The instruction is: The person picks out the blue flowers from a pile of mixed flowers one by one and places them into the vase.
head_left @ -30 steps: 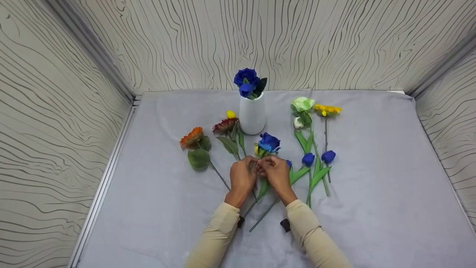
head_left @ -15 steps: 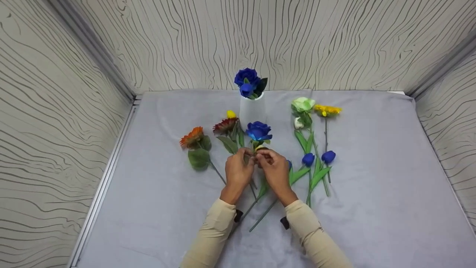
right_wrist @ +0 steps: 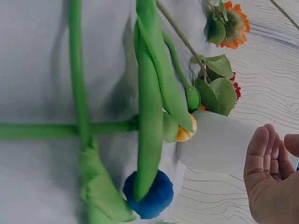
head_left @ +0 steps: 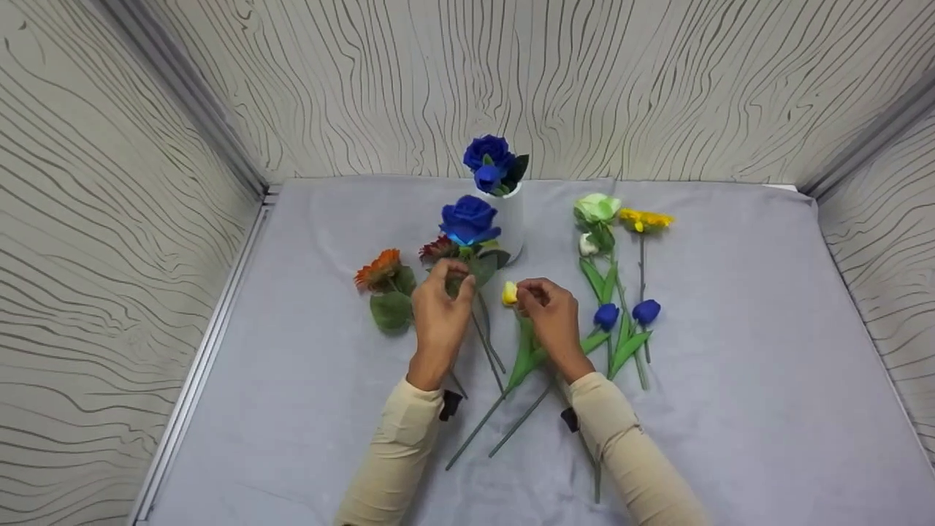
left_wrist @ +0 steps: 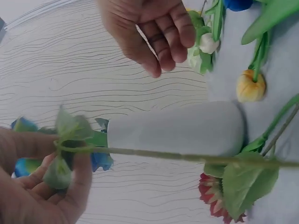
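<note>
Between the thumb and fingers of my left hand point(left_wrist: 51, 200) is the stem of a blue rose point(head_left: 470, 220), gripped just below the bloom among its green leaves. In the head view the bloom stands in front of the white vase point(left_wrist: 177, 130), and the stem stretches across the vase in the left wrist view. My right hand point(head_left: 553, 315) is apart from the rose, its fingers loosely bent around nothing. Close by its fingertips in the head view lies a yellow tulip point(head_left: 509, 293). Another blue rose point(head_left: 488, 155) and a smaller blue bloom point(head_left: 487, 178) stand in the vase.
An orange flower point(head_left: 378, 269) and a dark red flower point(head_left: 436, 249) lie on the left. Blue tulips point(head_left: 646, 312), a pale green-white flower point(head_left: 597, 207) and a yellow flower point(head_left: 646, 220) lie on the right. Grey cloth point(head_left: 730, 409) covers the table, with patterned walls around.
My left hand has carried the blue rose up and to the left, toward the vase. My right hand has come off its stem and stays behind, uncovering the yellow tulip.
</note>
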`<control>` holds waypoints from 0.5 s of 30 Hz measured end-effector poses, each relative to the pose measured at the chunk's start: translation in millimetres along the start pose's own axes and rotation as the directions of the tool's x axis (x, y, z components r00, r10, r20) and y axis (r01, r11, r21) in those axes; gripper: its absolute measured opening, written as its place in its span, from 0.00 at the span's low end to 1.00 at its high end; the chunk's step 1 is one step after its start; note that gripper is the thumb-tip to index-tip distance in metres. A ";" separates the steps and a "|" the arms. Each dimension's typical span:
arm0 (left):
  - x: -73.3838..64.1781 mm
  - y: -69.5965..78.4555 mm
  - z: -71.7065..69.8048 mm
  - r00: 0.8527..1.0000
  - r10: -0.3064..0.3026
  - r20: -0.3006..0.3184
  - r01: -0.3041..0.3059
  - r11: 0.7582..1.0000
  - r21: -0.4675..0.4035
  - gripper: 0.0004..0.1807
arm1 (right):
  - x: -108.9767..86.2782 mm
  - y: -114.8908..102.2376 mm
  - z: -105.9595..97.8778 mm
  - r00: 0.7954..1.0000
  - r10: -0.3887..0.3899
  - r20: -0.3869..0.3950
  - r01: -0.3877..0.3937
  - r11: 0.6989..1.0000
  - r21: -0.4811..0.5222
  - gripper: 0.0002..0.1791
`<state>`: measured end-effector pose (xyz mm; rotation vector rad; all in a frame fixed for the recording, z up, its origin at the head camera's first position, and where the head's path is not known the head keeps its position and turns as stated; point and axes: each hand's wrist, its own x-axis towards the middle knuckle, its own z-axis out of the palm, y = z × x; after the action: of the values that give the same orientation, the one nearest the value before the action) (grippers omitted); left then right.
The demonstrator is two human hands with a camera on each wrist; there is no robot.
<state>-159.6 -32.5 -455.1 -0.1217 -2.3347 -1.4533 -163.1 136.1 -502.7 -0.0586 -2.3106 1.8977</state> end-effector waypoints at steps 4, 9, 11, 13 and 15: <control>6.6 3.6 -2.2 0.999 -0.019 -0.044 0.014 0.994 -0.105 0.05 | 14.9 10.6 0.7 1.000 -0.005 -0.004 0.005 1.000 -0.014 0.08; 16.9 6.9 -1.9 0.993 -0.042 -0.113 0.015 0.974 -0.226 0.04 | 32.1 2.9 2.1 1.000 -0.021 -0.012 0.021 0.997 -0.073 0.07; 22.1 7.6 -1.3 0.989 -0.043 -0.143 0.005 0.967 -0.254 0.03 | 38.4 -1.4 3.5 0.999 -0.032 -0.018 0.030 0.994 -0.105 0.09; 27.4 8.4 -1.1 0.984 -0.042 -0.175 -0.008 0.960 -0.280 0.03 | 44.2 -5.2 5.7 0.999 -0.034 -0.024 0.031 0.990 -0.135 0.11; 32.5 9.2 -1.7 0.978 -0.043 -0.205 -0.019 0.957 -0.289 0.02 | 49.9 -7.6 8.5 0.999 -0.032 -0.033 0.026 0.987 -0.161 0.13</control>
<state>-186.6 -34.0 -434.8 -0.0303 -1.9498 -1.7178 -213.0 132.6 -492.4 -0.0755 -2.4225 1.6795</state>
